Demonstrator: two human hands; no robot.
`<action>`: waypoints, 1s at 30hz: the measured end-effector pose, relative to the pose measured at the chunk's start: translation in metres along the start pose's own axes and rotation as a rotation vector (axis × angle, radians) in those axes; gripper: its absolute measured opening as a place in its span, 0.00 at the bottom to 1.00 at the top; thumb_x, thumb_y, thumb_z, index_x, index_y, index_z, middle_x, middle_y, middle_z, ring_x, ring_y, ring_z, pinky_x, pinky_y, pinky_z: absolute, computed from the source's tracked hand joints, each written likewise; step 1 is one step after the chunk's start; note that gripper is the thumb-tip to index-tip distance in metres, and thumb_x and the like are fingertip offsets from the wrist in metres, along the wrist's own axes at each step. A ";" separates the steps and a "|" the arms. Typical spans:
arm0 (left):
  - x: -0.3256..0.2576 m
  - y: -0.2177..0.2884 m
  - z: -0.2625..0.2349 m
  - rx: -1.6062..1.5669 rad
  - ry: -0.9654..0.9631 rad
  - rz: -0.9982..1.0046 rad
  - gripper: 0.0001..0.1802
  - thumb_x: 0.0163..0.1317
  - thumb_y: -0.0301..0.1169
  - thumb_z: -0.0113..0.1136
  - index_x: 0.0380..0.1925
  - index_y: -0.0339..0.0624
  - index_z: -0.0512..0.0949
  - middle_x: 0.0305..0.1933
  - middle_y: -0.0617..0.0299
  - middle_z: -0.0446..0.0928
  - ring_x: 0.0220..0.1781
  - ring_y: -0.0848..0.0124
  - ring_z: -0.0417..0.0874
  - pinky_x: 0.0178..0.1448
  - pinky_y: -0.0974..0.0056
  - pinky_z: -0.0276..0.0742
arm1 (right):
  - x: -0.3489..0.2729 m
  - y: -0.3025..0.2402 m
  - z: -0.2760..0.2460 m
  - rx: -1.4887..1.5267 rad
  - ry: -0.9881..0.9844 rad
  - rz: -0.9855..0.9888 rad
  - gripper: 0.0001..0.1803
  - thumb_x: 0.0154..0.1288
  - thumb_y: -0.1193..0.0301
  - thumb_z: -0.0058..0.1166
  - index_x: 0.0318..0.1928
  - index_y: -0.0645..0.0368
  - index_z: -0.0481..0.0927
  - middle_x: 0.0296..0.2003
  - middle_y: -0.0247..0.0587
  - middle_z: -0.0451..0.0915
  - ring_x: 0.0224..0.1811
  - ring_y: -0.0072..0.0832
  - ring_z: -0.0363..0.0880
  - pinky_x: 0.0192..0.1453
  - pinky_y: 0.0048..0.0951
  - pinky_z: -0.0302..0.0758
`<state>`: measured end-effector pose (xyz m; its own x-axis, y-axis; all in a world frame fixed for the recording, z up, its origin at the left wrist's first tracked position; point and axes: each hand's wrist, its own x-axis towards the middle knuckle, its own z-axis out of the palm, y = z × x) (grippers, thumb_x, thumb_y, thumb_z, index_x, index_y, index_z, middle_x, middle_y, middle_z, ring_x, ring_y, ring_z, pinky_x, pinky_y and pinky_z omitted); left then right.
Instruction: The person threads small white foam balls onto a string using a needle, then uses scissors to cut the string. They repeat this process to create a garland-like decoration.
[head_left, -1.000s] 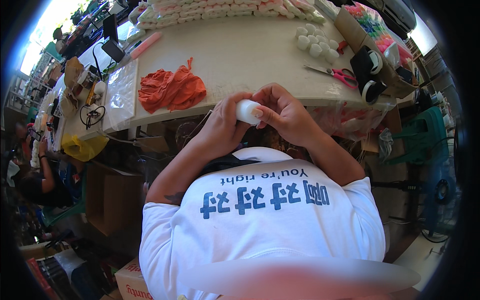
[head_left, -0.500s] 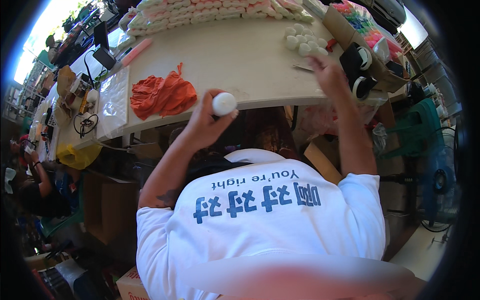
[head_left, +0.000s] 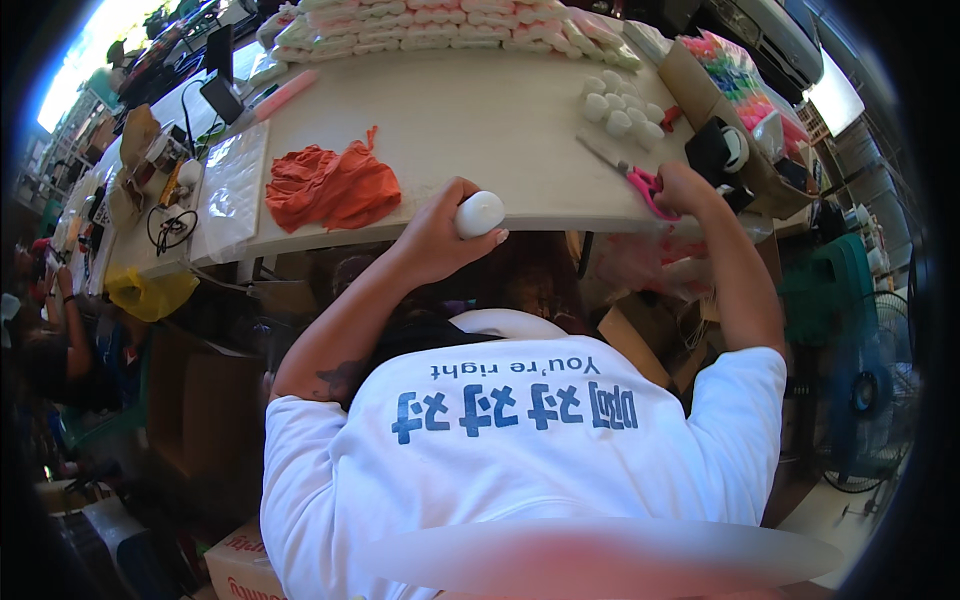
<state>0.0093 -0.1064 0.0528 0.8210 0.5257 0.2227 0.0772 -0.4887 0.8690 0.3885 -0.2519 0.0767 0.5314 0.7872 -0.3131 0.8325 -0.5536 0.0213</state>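
My left hand point(head_left: 432, 238) is closed around a small white rounded piece point(head_left: 480, 213), held at the near edge of the pale table point(head_left: 480, 110). My right hand point(head_left: 690, 190) rests at the table's right edge, fingers curled on the pink handles of a pair of scissors point(head_left: 640, 180). The scissors' blades lie flat on the table and point away to the left. A crumpled orange cloth point(head_left: 330, 185) lies on the table just left of my left hand. A cluster of several similar white pieces point(head_left: 620, 105) sits beyond the scissors.
Rows of pale folded packs point(head_left: 450, 25) line the table's far edge. A clear plastic bag point(head_left: 230, 190) lies at the left. A black tape dispenser point(head_left: 722, 150) and a cardboard box of colourful items point(head_left: 740, 85) stand at the right. A green fan point(head_left: 850, 340) stands lower right.
My hands held the white piece together, then parted. My right hand reached out to the right and now sits on the scissors' handles; my left hand keeps the white piece.
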 end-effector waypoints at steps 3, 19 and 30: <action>-0.002 -0.002 -0.003 -0.066 0.008 -0.005 0.21 0.54 0.32 0.69 0.42 0.43 0.68 0.34 0.63 0.72 0.37 0.75 0.73 0.43 0.67 0.72 | -0.016 -0.015 0.007 0.013 0.210 -0.126 0.21 0.53 0.70 0.60 0.45 0.66 0.72 0.36 0.56 0.80 0.41 0.41 0.81 0.44 0.37 0.77; -0.007 -0.005 0.009 0.236 0.270 0.203 0.18 0.45 0.31 0.65 0.38 0.42 0.75 0.31 0.54 0.79 0.39 0.55 0.80 0.65 0.52 0.60 | -0.114 -0.188 0.027 1.799 0.139 -0.940 0.45 0.54 0.73 0.68 0.69 0.60 0.55 0.43 0.46 0.80 0.48 0.35 0.80 0.56 0.33 0.77; -0.006 -0.007 0.007 0.335 0.298 0.260 0.19 0.43 0.30 0.67 0.37 0.44 0.75 0.34 0.60 0.79 0.41 0.60 0.80 0.66 0.49 0.57 | -0.148 -0.193 -0.001 1.651 0.748 -1.037 0.33 0.58 0.75 0.65 0.61 0.60 0.64 0.45 0.45 0.80 0.50 0.32 0.80 0.53 0.30 0.76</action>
<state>0.0074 -0.1112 0.0423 0.6445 0.5087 0.5709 0.1091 -0.8001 0.5898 0.1492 -0.2612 0.1199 0.3674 0.5951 0.7148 0.1358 0.7260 -0.6742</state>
